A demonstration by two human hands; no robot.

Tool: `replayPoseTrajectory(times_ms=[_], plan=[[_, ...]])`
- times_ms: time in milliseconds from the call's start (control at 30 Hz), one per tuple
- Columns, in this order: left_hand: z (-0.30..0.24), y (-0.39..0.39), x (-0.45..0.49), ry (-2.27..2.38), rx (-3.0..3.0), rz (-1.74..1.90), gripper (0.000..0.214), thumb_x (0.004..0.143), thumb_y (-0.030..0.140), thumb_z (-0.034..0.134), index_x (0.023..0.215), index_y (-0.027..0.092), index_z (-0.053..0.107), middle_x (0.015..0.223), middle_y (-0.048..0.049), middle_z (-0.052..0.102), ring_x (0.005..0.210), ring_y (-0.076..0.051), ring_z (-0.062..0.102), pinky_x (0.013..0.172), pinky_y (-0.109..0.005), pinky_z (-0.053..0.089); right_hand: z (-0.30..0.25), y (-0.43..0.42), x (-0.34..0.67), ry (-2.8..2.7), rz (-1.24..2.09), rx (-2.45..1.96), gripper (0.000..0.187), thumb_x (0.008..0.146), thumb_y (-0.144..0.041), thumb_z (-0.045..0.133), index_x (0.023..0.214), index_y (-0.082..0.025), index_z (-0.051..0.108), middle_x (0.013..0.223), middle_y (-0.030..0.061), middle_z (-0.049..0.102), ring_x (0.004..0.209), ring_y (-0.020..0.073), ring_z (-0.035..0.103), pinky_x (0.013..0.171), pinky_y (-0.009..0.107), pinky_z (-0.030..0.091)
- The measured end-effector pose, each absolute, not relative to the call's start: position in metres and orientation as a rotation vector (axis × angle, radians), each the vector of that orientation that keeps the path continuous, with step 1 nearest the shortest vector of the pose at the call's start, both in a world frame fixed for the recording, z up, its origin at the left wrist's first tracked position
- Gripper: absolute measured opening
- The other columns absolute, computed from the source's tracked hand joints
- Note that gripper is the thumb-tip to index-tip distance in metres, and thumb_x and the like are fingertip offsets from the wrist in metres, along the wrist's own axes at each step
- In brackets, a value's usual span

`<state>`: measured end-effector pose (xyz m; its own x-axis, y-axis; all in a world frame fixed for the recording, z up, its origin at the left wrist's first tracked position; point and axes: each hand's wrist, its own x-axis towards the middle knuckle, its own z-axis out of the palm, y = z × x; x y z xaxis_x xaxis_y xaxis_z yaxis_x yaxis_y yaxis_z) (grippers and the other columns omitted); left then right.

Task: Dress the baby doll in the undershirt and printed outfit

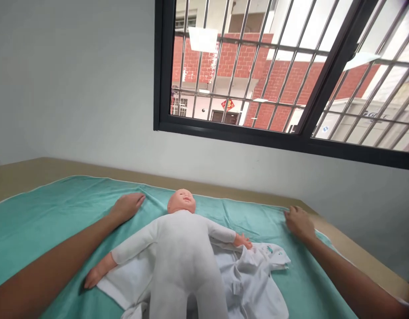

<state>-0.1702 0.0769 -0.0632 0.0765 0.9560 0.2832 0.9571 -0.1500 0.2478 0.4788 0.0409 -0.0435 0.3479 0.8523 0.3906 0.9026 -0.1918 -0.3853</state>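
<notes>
Doll (181, 248) lies face-up on the towel (41, 212). Left of its head, the left hand (126, 207) rests flat, grip open and empty. Right of the doll, the right hand (299, 223) touches the towel, its grip unclear. Smoothing probably goes best outward, evenly and gently.

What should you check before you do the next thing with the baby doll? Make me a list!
1. Doll lying flat on its back, face up: ok.
2. White garment spread smooth under the doll: not ok, it is bunched up by the doll's arm.
3. Left hand free: ok, it lies flat and open on the green towel beside the doll's head.
4. Right hand free: cannot tell, it sits at the towel's far edge, apart from the doll, and may be pinching the towel.
5. Doll's legs straight: cannot tell, the picture cuts them off.
</notes>
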Motion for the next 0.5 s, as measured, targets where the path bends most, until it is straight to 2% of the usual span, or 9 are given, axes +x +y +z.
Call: replayPoseTrajectory(times_ms=[67,167,200,267,333,433,500], plan=[[-0.058,0.056,-0.161,-1.996,-2.376,-0.688,0.046,0.093,0.043,0.027,0.108,0.019,0.064,0.116,-0.0067,0.068,0.108,-0.023,0.060,0.095,-0.032,0.042,-0.043,0.045,0.428,-1.623,0.017,-1.863,0.034,0.089,-0.035,0.041,0.106,-0.014,0.061,0.129,0.0215,0.053,0.129,0.0346,0.041,0.106,0.055,0.032],[-0.045,0.012,-0.145,-1.988,-2.467,-0.910,0.047,0.094,0.047,0.026,0.106,0.022,0.063,0.111,-0.0016,0.070,0.102,-0.017,0.063,0.089,-0.025,0.046,-0.042,0.043,0.346,-1.720,0.320,-1.627,0.043,0.092,-0.053,0.039,0.101,-0.019,0.064,0.107,0.0135,0.066,0.104,0.0271,0.061,0.093,0.045,0.048],[-0.040,-0.005,-0.141,-2.035,-2.496,-1.076,0.045,0.093,0.050,0.028,0.103,0.022,0.063,0.108,-0.0014,0.070,0.100,-0.018,0.063,0.087,-0.026,0.047,-0.040,0.040,0.319,-1.750,0.470,-1.545,0.045,0.093,-0.055,0.037,0.102,-0.020,0.064,0.101,0.0122,0.069,0.097,0.0246,0.064,0.089,0.042,0.051],[-0.030,-0.045,-0.137,-2.147,-2.531,-1.339,0.043,0.089,0.053,0.035,0.102,0.023,0.063,0.106,-0.0019,0.070,0.099,-0.020,0.063,0.087,-0.030,0.049,-0.031,0.036,0.272,-1.689,1.123,-1.256,0.045,0.093,-0.056,0.041,0.112,-0.019,0.059,0.106,0.0126,0.068,0.097,0.0227,0.065,0.090,0.041,0.052],[-0.023,-0.085,-0.134,-2.282,-2.483,-1.473,0.043,0.081,0.056,0.044,0.101,0.022,0.063,0.107,-0.0048,0.069,0.101,-0.024,0.063,0.089,-0.036,0.051,-0.019,0.035,0.236,-1.569,1.513,-1.109,0.048,0.091,-0.057,0.046,0.116,-0.017,0.054,0.109,0.0124,0.069,0.096,0.0196,0.066,0.089,0.036,0.052],[-0.017,-0.135,-0.122,-2.423,-2.419,-1.750,0.042,0.066,0.058,0.058,0.092,0.025,0.065,0.099,-0.0080,0.069,0.097,-0.029,0.064,0.090,-0.045,0.053,-0.008,0.039,0.202,-1.487,1.795,-1.135,0.056,0.089,-0.060,0.048,0.117,-0.012,0.051,0.099,0.0120,0.072,0.086,0.0188,0.069,0.079,0.032,0.055],[-0.010,-0.148,-0.104,-2.552,-2.524,-2.323,0.050,0.061,0.060,0.061,0.106,0.036,0.063,0.100,-0.0080,0.068,0.097,-0.032,0.067,0.079,-0.049,0.058,-0.008,0.044,0.189,-1.493,1.936,-1.185,0.059,0.088,-0.062,0.048,0.115,-0.010,0.053,0.092,0.0121,0.073,0.082,0.0208,0.070,0.074,0.031,0.056]])
